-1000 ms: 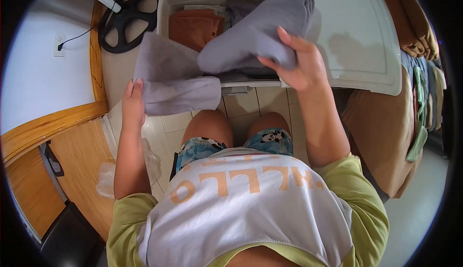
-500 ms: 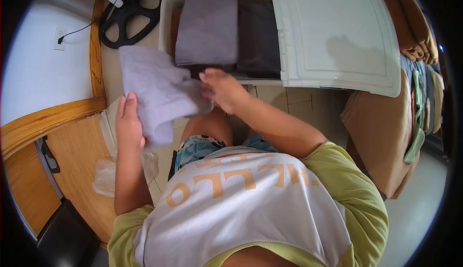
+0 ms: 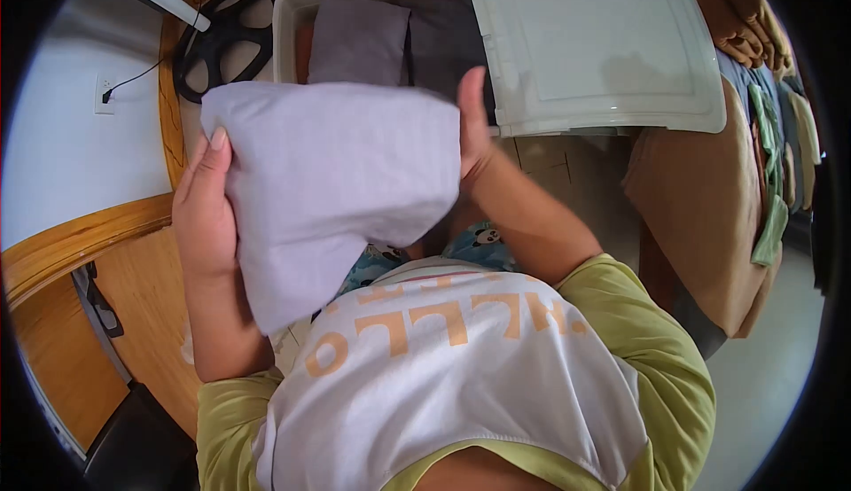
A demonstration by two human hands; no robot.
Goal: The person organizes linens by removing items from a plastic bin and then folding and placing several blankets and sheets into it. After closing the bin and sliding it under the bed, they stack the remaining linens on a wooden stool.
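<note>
The cloth (image 3: 346, 159) is held up in front of the body, spread between the two hands, nearer the camera than the bin. Its longer upper edge runs crosswise, roughly level from left to right, while a flap hangs from its left part toward the shirt (image 3: 443, 367).

The left hand (image 3: 206, 191) grips the left edge, thumb on the near face and fingers behind. The right hand (image 3: 475, 132) is at the opposite edge, thumb raised clear of the fabric; its fingers are hidden behind, so I cannot tell whether it pinches the cloth or only supports it. So the cloth lies to the right of the left hand's grip and to the left of the right hand.

Just past the upper edge is the bin (image 3: 283, 48), holding a grey bundle (image 3: 359, 39) and, beside it, a dark bundle (image 3: 443, 39). The right hand is nearer the lid (image 3: 603, 48), which lies to the bin's right.
</note>
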